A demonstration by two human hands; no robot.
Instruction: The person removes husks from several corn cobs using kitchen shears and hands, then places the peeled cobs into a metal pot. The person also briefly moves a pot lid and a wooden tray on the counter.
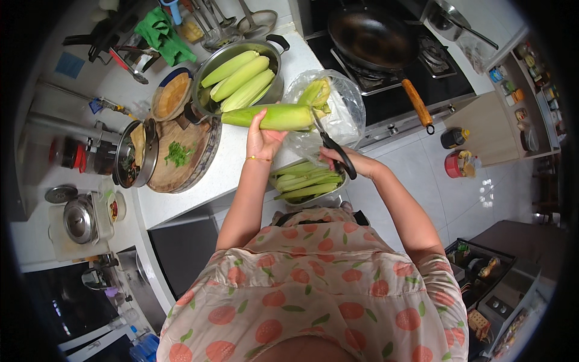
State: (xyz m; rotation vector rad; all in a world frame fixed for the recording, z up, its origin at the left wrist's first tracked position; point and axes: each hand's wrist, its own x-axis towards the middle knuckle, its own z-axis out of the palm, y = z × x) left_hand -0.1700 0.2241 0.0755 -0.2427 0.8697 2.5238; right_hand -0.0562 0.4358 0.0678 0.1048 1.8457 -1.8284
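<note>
My left hand [266, 138] holds an ear of corn in its green husk [271, 117] level above the counter edge. In my right hand [348, 159] is a pair of black-handled scissors [334, 147], its blades against the stalk end of that ear. Just behind the ear, a clear plastic bag [348, 111] holds husk trimmings [316, 92]. Several husked-on ears [242, 77] lie in a steel pot [277, 68] to the left. Below my hands, a bin [312, 201] contains a heap of stripped green husk leaves [307, 181].
A wok [373, 36] with a wooden handle sits on the gas stove [452, 88] at the right. Left of the pot, chopped greens [179, 154] lie on a round wooden chopping board [165, 176], beside a steel pan [149, 163]. A sauce bottle [453, 138] stands by the cabinet.
</note>
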